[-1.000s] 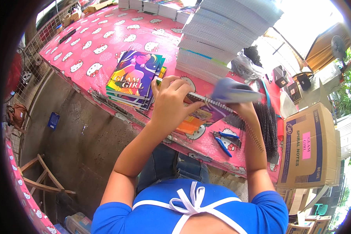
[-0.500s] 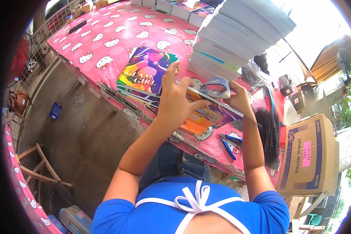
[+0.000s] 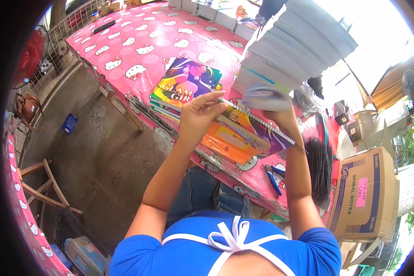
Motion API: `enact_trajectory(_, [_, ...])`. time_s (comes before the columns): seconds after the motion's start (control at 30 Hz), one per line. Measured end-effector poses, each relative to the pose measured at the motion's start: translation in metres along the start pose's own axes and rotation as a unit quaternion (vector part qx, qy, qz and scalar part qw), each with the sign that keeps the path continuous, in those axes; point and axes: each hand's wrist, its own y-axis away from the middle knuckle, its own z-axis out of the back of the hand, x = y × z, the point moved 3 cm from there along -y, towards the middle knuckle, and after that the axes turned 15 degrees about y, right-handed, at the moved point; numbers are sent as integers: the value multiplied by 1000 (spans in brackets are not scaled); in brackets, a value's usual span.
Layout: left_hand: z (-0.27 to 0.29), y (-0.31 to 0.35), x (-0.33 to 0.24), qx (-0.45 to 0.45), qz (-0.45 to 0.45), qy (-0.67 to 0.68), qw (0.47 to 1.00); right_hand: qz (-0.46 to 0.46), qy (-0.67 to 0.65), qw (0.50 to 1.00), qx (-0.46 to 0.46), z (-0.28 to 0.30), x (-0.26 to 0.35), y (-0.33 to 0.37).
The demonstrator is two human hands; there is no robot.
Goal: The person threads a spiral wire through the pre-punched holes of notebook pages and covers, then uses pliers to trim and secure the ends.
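Observation:
My left hand pinches the upper left corner of a spiral notebook, thumb and fingers together at the end of its coil. The notebook is tilted, with orange and purple showing. Its wire coil runs along the upper edge, and the loose tail sticks out past the right end, by my right forearm. My right hand is closed on a rounded grey-blue tool, smeared by motion, just above the coil. Left of the notebook lies a stack of colourful spiral notebooks.
A tall leaning stack of white pages stands behind my right hand. Blue-handled pliers and a bundle of black coils lie to the right on the pink patterned tablecloth. Beyond them is a cardboard box.
My left hand has shifted from a spread grip on the notebook to a pinch at its corner. The tool in my right hand has become blurred. The whole view has shifted slightly.

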Motion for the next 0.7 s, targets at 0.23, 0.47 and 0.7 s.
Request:
enact_trajectory(0.23, [10,-6,2,10,76,71,995,163,106,979,66,4,13,-16])
enact_trajectory(0.47, [2,-12,2,1,81,93,992,100,372,922,-46,24,-47,9])
enact_trajectory(0.7, [-29,-9,-15,102,-32,119,987,-70,375,922,-66,15,-75,142])
